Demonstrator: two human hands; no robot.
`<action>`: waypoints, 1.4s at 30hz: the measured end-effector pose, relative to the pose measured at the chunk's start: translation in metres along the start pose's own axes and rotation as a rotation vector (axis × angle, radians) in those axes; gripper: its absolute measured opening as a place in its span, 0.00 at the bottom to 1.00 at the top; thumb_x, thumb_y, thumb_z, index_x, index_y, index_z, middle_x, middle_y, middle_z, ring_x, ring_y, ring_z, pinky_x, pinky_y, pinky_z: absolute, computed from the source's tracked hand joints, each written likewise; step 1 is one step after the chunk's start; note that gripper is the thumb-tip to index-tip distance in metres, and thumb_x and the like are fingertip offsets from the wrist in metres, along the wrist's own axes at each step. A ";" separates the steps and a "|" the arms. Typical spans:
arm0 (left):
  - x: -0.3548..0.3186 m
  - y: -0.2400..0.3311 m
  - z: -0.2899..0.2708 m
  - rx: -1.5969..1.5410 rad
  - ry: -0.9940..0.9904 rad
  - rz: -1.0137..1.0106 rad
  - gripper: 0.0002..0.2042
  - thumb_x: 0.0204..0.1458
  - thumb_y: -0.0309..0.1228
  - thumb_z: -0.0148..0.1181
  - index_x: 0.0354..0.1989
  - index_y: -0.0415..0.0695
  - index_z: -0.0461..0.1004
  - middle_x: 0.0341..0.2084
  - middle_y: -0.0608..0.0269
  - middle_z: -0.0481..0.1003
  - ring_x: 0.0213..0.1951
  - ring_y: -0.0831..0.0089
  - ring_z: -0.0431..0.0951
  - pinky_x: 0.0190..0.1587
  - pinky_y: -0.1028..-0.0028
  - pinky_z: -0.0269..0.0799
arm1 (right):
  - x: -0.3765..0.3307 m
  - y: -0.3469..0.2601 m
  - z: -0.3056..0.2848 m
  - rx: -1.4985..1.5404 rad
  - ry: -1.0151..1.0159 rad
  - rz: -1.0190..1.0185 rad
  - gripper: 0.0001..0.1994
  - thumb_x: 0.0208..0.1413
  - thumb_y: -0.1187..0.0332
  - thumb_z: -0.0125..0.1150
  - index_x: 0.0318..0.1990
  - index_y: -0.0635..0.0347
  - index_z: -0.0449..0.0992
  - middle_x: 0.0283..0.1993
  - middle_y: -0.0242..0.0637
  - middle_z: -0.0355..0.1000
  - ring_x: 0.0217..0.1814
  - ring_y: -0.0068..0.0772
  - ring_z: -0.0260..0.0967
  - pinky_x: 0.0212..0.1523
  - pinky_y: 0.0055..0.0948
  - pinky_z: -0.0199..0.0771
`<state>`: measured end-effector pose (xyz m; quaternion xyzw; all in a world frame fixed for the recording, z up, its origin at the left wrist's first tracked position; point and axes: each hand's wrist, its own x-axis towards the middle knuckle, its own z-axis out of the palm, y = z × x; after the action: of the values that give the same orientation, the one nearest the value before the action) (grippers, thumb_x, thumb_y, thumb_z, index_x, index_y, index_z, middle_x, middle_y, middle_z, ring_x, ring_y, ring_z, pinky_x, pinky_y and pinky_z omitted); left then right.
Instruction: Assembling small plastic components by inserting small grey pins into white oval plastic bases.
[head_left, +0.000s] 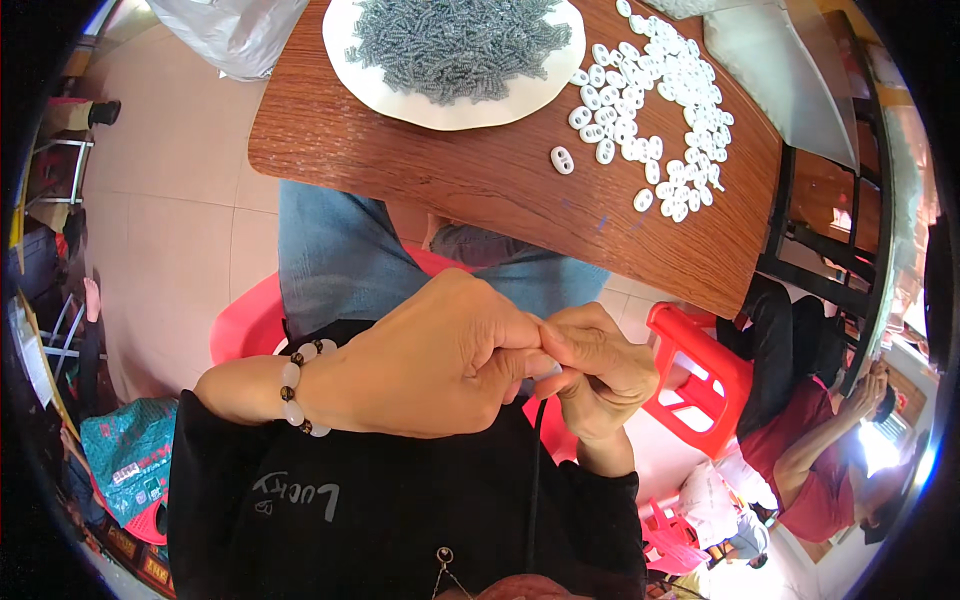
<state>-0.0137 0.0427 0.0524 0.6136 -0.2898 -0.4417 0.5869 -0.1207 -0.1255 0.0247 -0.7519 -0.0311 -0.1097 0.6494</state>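
My left hand (420, 360), with a beaded bracelet (290, 392) at its wrist, meets my right hand (605, 375) above my lap. Both hands are closed, thumbs and fingertips pinched together. A bit of a small white piece (549, 371) shows between the fingertips; most of it is hidden by the fingers. Beyond my hands, on the brown wooden table (420, 165), lie many white oval pieces with two holes (605, 152). One such oval piece (562, 160) lies apart, nearer the table's front edge. A white plate (440, 121) there holds a heap of small grey coil springs (450, 50).
A red plastic stool (705, 380) stands right of my legs, under the table's corner. Another person in a dark red shirt (810, 465) sits at the right. A teal bag (130, 455) is at the lower left, a white plastic bag (240, 35) by the table's far left.
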 end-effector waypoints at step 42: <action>0.071 -0.007 0.015 -0.565 0.059 -0.090 0.20 0.63 0.40 0.48 0.38 0.32 0.77 0.28 0.53 0.79 0.26 0.77 0.76 0.29 0.79 0.72 | 0.005 0.026 -0.035 0.331 0.349 0.150 0.20 0.66 0.59 0.50 0.50 0.71 0.74 0.44 0.40 0.76 0.44 0.25 0.72 0.47 0.24 0.70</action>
<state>0.0032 -0.0259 0.0328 0.4508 -0.1106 -0.5125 0.7224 -0.1157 -0.1648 0.0053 -0.6054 0.1198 -0.1825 0.7654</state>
